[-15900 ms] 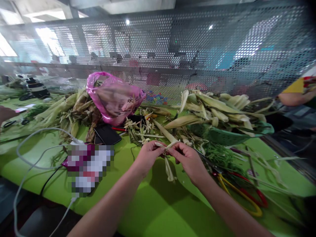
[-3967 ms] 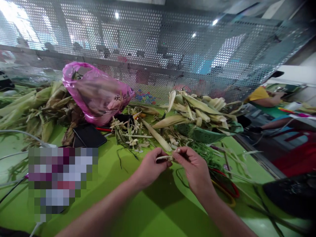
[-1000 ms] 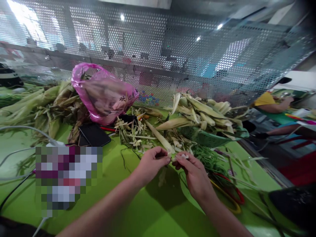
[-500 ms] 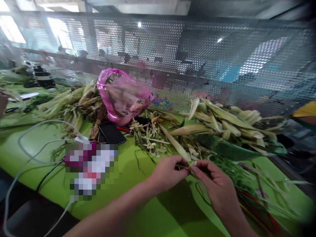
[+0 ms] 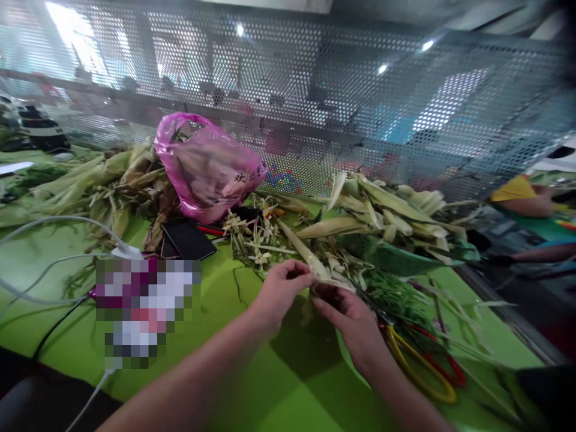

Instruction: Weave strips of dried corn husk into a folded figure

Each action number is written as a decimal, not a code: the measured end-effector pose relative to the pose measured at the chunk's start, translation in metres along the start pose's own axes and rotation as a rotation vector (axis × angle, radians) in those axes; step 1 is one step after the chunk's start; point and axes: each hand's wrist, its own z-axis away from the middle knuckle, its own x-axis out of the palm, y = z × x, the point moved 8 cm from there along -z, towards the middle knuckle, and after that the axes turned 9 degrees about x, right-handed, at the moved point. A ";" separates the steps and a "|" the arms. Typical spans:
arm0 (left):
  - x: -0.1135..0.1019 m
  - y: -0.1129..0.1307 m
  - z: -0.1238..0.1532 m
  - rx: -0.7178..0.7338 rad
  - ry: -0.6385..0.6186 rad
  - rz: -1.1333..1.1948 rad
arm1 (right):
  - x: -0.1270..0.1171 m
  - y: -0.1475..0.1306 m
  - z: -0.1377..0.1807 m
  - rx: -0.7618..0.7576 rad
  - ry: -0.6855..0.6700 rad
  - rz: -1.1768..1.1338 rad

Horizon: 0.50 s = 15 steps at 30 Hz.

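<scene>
Both my hands meet over the green table (image 5: 288,384) near its middle. My left hand (image 5: 279,292) is closed, its fingers pinching a pale strip of corn husk (image 5: 328,278). My right hand (image 5: 348,320) sits just below and right of it, fingers curled round the same husk piece. A long pale stalk (image 5: 299,247) lies just behind the hands, next to a heap of small plant trimmings (image 5: 252,240).
A green basket (image 5: 400,259) piled with pale husks stands at the right, a pink plastic bag (image 5: 207,168) and corn husks (image 5: 94,189) at the left. A black phone (image 5: 188,238), white cables (image 5: 54,264) and yellow-and-red loops (image 5: 423,372) lie on the table. Another person's arm (image 5: 526,207) shows far right.
The camera has swung a little to the right. My hands stay together on the husk piece, and the right hand has dropped slightly below the left.
</scene>
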 end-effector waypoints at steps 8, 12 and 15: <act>0.005 -0.007 0.001 -0.070 -0.026 0.059 | -0.002 -0.012 0.005 -0.141 0.088 0.255; -0.003 -0.006 0.000 -0.074 0.026 -0.051 | 0.000 -0.016 0.004 -0.173 0.044 0.435; -0.005 -0.009 -0.004 -0.088 0.025 -0.091 | -0.004 -0.012 0.000 -0.166 0.019 0.510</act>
